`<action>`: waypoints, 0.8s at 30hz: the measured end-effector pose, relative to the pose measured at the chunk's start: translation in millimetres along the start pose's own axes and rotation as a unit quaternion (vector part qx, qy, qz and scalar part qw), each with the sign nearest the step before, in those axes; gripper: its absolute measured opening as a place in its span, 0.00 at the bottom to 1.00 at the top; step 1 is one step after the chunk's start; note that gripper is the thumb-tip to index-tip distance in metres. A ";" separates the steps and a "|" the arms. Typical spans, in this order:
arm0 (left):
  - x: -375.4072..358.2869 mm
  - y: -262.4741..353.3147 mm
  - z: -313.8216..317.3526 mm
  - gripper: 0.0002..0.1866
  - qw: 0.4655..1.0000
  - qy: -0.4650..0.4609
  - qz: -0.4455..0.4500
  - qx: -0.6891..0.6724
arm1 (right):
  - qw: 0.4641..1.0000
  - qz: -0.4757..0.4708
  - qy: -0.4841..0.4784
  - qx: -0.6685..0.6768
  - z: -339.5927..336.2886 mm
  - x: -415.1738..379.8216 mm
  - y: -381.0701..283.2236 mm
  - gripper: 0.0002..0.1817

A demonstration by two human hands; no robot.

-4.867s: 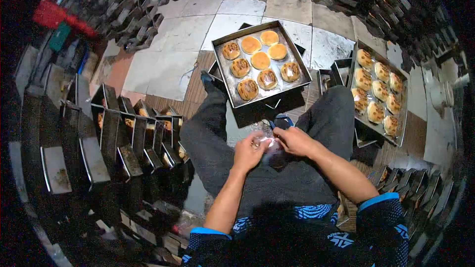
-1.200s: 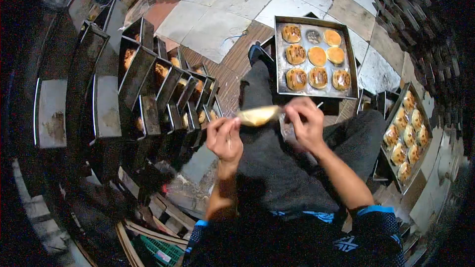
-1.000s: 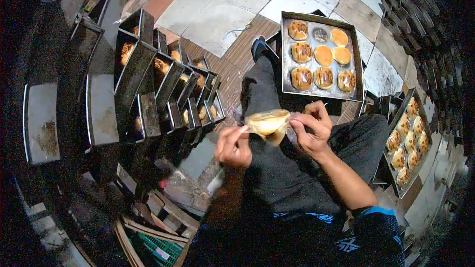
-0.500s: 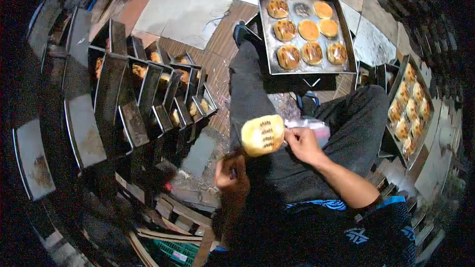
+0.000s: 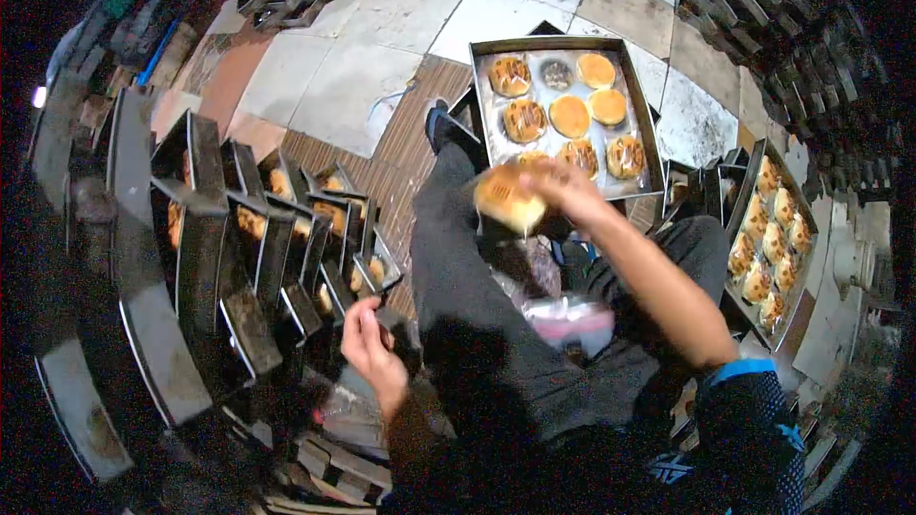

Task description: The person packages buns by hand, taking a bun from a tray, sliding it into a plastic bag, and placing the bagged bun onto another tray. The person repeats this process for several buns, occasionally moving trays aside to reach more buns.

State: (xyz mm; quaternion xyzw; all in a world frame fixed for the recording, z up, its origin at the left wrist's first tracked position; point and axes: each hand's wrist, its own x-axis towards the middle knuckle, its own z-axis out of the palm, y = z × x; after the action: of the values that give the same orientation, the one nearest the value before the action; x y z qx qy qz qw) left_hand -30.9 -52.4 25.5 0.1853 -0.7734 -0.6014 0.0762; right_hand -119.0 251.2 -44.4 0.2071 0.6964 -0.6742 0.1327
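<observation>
A golden-brown bun, smeared by motion, is pinched by its right side in my right hand. Both are over the near edge of a square metal tray holding rows of buns, some with dark toppings and a glossy wrap. The held bun and hand partly cover the tray's nearest row. Left of my legs, my left hand is raised with its fingers loosely bent, and nothing shows in it. On my lap lies a clear and pink plastic packet, blurred.
Stacked dark metal trays with buns inside stand close on my left. To the right, another tray of wrapped buns leans at an angle. More dark trays are piled at the far right, beyond the tiled floor.
My right hand has carried the bun forward from above my lap to the tray's near edge. My left hand has drawn away to the left. The view has shifted.
</observation>
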 end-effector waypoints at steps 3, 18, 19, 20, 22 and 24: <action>-9.9 -17.1 15.7 0.08 0.997 -0.040 0.034 -0.053 | 0.989 0.072 0.103 0.082 -54.3 102.3 25.2 0.24; -98.7 -45.6 99.6 0.08 0.826 -0.472 0.246 0.186 | 0.926 -0.167 -0.194 -0.277 -58.8 -171.2 44.7 0.14; -100.1 -47.4 103.8 0.08 0.811 -0.483 0.257 0.205 | 0.921 -0.208 -0.161 -0.287 -56.7 -182.3 52.9 0.15; -101.7 -51.1 107.5 0.08 0.809 -0.484 0.263 0.206 | 0.913 -0.248 -0.128 -0.297 -54.2 -189.7 63.5 0.16; -100.8 -52.6 116.3 0.10 0.810 -0.458 0.273 0.245 | 0.925 -0.227 -0.079 -0.294 -46.4 -192.5 74.5 0.15; -111.0 -48.7 127.2 0.12 0.819 -0.405 0.271 0.304 | 0.935 -0.208 -0.034 -0.285 -45.3 -192.1 77.7 0.15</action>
State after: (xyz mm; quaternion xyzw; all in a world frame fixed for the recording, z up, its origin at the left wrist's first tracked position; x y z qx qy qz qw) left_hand 37.4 94.1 -43.3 -0.2785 -0.8969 -0.3116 -0.1443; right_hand 90.5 275.6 -21.4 -0.0117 0.8820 -0.4665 0.0663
